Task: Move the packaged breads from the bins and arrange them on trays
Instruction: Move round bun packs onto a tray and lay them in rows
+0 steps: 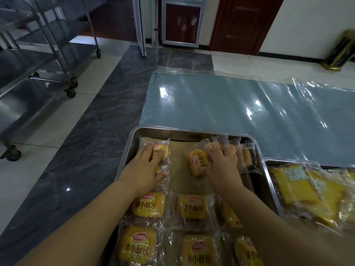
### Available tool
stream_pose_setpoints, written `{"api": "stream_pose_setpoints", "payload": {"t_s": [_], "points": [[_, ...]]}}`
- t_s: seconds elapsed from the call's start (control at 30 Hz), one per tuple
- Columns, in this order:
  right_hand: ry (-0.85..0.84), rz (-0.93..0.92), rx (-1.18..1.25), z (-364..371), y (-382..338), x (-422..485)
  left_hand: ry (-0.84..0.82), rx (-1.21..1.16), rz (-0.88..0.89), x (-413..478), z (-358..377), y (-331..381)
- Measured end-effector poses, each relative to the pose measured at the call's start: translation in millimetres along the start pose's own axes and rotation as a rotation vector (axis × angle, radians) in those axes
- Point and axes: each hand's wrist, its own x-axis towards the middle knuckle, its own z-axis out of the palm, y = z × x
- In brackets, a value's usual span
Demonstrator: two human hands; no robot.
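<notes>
Where left hand (143,169) presses, packets (148,205) read 小面包

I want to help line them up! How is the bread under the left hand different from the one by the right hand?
The left pack lies straight along the tray edge; the right pack sits crooked mid-tray. The left hand covers much of the left pack; the right pack's label shows, turned sideways. Both are yellow breads in clear wrappers.

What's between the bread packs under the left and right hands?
Head view: only bare brown tray liner between the left bread pack and the right bread pack.
</notes>
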Motion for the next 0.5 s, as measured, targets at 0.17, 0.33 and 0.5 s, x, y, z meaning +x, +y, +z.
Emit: {"api": "stream_pose_setpoints", "payload": {"t_s": [0.17, 0.33, 0.5], "points": [[-0.005, -0.048, -0.017, -5, -10, -7, -0.032, 0.024, -0.010, 2, 0, 2], [-0.012, -0.019, 0.070, 2, -17, -19, 0.059, -0.035, 0.016, -4, -8, 7], [-0.134, 0.018, 0.135, 3, -17, -27, 0.186, -0.088, 0.091, -20, -17, 30]]}}
